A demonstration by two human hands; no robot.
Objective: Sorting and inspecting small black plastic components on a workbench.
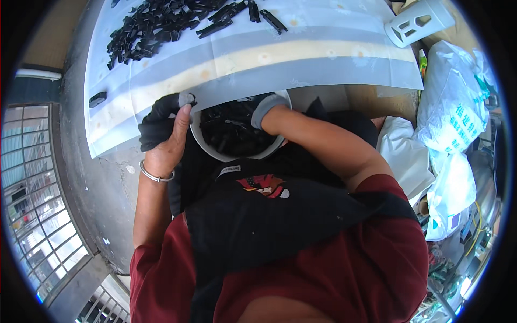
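Note:
My left hand (pixel 166 123), in a dark fabric glove with the thumb bare, is raised at the near edge of the table. Its fingers are curled and the thumb presses toward them. A small dark bit shows at the fingertips, but what it is I cannot make out. My right hand (pixel 265 110) reaches into a white bucket (pixel 207 151) below the table edge. Only its grey glove cuff and wrist show; the fingers are hidden. Many black plastic parts (pixel 229 129) fill the bucket, which stands close in front of my lap.
On the cloth-covered table (pixel 301 64) lies a heap of black angular pieces (pixel 153 27), with several longer black parts (pixel 218 27) beside it. A single black piece (pixel 98 99) sits at the left edge. A white plastic container (pixel 420 22) and plastic bags (pixel 449 113) are at right.

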